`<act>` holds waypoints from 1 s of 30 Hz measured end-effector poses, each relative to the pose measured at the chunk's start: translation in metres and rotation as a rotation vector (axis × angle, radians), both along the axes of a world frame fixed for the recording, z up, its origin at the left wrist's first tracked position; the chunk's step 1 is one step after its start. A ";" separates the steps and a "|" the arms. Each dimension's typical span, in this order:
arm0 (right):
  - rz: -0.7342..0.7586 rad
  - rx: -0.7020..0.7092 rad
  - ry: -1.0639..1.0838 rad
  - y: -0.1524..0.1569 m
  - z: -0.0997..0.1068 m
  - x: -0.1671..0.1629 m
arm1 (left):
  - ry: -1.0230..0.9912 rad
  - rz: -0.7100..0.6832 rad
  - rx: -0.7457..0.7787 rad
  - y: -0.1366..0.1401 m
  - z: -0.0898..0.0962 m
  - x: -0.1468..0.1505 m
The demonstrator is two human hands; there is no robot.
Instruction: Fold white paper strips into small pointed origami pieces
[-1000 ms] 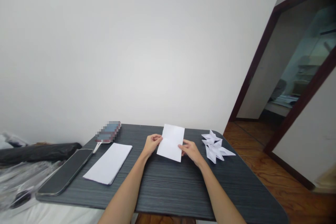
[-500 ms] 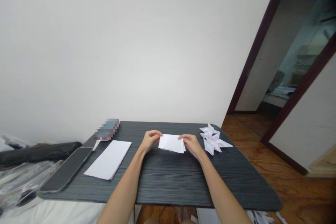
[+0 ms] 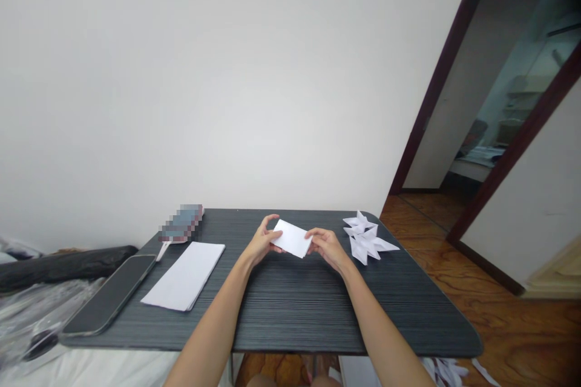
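Between my hands, above the middle of the dark table [image 3: 295, 314], a small folded sheet of white paper [image 3: 293, 238] is held at a tilt, its right end lower. My left hand [image 3: 263, 242] pinches its left end with the thumb on top, the index finger raised off the paper. On the right end, my right hand [image 3: 325, 246] grips with thumb and fingers. Folded white paper shapes with pointed tips [image 3: 367, 239] lie close together to the right of my right hand. A stack of white paper [image 3: 186, 276] rests flat to the left.
A dark phone [image 3: 111, 296] lies at the table's left edge, near a blurred-out device with a white cable [image 3: 181, 224]. Clear plastic wrapping [image 3: 45, 308] and a long black roll [image 3: 68, 266] are beside the table. Paper scraps [image 3: 447, 370] lie on the floor at right.
The paper has turned clockwise, and its layers now sit closer together. My left hand has shifted its grip, lifting its index finger; my right hand has moved slightly left.
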State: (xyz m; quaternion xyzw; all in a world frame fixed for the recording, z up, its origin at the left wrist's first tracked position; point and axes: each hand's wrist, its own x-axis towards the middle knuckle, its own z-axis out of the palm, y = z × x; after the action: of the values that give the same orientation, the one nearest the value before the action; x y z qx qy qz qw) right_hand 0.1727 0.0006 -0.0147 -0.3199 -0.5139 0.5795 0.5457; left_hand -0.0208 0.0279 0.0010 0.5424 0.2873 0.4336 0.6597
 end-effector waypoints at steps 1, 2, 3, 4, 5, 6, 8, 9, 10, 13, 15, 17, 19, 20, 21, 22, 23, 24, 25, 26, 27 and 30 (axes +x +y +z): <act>0.017 0.002 -0.010 -0.001 0.002 0.000 | -0.028 -0.007 -0.016 0.000 0.000 0.001; 0.025 0.012 -0.011 -0.002 0.004 0.000 | -0.066 -0.011 -0.039 0.000 0.000 0.001; 0.022 0.033 -0.002 -0.004 0.007 0.000 | -0.111 -0.014 -0.072 0.000 0.000 0.002; 0.009 0.064 0.013 -0.005 0.010 0.001 | -0.160 -0.017 -0.116 0.001 0.000 0.002; -0.007 0.102 0.027 -0.007 0.013 0.002 | -0.207 -0.020 -0.170 0.002 0.000 0.003; -0.024 0.144 0.032 -0.008 0.015 0.002 | -0.249 -0.024 -0.233 0.003 -0.001 0.003; -0.042 0.222 0.008 -0.011 0.020 0.003 | -0.311 -0.045 -0.374 0.005 -0.003 0.005; -0.041 0.253 -0.019 -0.012 0.022 0.003 | -0.337 -0.058 -0.446 0.005 -0.004 0.006; -0.038 0.278 -0.049 -0.013 0.023 0.003 | -0.359 -0.071 -0.514 0.005 -0.005 0.007; -0.053 0.326 -0.110 -0.013 0.024 0.002 | -0.417 -0.103 -0.669 0.003 -0.007 0.012; -0.100 0.345 -0.096 -0.012 0.024 0.002 | -0.440 -0.133 -0.720 -0.001 -0.007 0.016; -0.148 0.355 -0.063 -0.010 0.024 0.002 | -0.453 -0.176 -0.741 -0.004 -0.006 0.020; -0.159 0.356 -0.056 -0.009 0.023 0.002 | -0.436 -0.216 -0.742 -0.008 -0.005 0.024; -0.159 0.354 -0.059 -0.009 0.023 0.002 | -0.410 -0.235 -0.733 -0.010 -0.004 0.026; -0.165 0.352 -0.061 -0.008 0.022 0.002 | -0.372 -0.253 -0.715 -0.012 -0.003 0.028; -0.179 0.347 -0.062 -0.007 0.022 0.003 | -0.323 -0.265 -0.686 -0.013 -0.003 0.029; -0.202 0.342 -0.064 -0.007 0.021 0.003 | -0.268 -0.273 -0.646 -0.014 -0.002 0.030; -0.232 0.337 -0.067 -0.006 0.020 0.004 | -0.210 -0.278 -0.598 -0.015 -0.001 0.030; -0.265 0.334 -0.074 -0.005 0.020 0.004 | -0.153 -0.278 -0.546 -0.016 0.000 0.030; -0.299 0.333 -0.085 -0.005 0.020 0.005 | -0.098 -0.277 -0.495 -0.017 0.000 0.029; -0.331 0.333 -0.101 -0.004 0.020 0.005 | -0.045 -0.279 -0.447 -0.018 0.001 0.028; -0.447 0.321 -0.143 -0.003 0.019 0.006 | 0.160 -0.310 -0.327 -0.020 -0.001 0.025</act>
State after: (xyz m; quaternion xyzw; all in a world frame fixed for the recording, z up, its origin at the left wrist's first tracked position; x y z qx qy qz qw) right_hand 0.1787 -0.0024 0.0043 -0.3749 -0.5529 0.3319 0.6661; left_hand 0.0040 0.0081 0.0004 0.4989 0.3183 0.2304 0.7725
